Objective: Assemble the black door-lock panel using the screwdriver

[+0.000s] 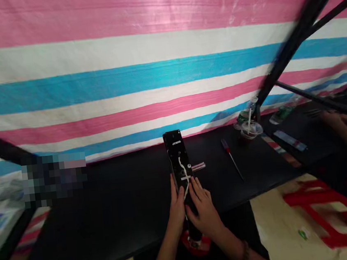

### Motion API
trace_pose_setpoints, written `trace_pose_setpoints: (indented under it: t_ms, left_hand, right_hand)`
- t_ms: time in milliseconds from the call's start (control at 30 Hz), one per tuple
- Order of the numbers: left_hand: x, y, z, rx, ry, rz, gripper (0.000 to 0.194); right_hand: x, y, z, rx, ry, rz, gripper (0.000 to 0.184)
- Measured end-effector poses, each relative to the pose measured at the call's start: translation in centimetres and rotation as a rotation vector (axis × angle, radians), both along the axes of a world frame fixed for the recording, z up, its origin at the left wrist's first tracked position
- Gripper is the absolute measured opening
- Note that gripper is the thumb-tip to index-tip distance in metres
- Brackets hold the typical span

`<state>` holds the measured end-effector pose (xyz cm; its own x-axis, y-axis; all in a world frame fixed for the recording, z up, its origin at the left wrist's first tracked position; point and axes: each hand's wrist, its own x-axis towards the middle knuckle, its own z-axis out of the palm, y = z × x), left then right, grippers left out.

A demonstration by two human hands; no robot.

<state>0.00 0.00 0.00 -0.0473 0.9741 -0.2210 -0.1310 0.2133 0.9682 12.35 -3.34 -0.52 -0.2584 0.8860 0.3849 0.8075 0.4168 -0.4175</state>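
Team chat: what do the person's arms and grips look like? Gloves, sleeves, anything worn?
The left grip and right grip are bare, no gloves. Both forearms are bare too, with no sleeves in view. A dark brown bracelet sits at the right wrist. No cables or markings show.

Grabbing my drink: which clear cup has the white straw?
The lidded clear cup beside the red-handled screwdriver; the clear container on the farther table shows no straw.
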Motion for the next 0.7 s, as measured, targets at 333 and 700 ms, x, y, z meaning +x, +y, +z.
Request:
trace_pose_setpoints:
  t_ms: [333, 700]
  left_hand:
    - [-0.4, 0.4, 0.3, 0.015, -0.060, -0.013, 0.074]
    - [0.3, 0.7, 0.2, -0.063, -0.186, 0.063, 0.090]
  right_hand:
    - [0.2, 0.7, 0.0, -0.026, 0.019, 0.040, 0.075]
    - [4.1, -2.4, -2.7, 0.040, 0.261, 0.181, 0.059]
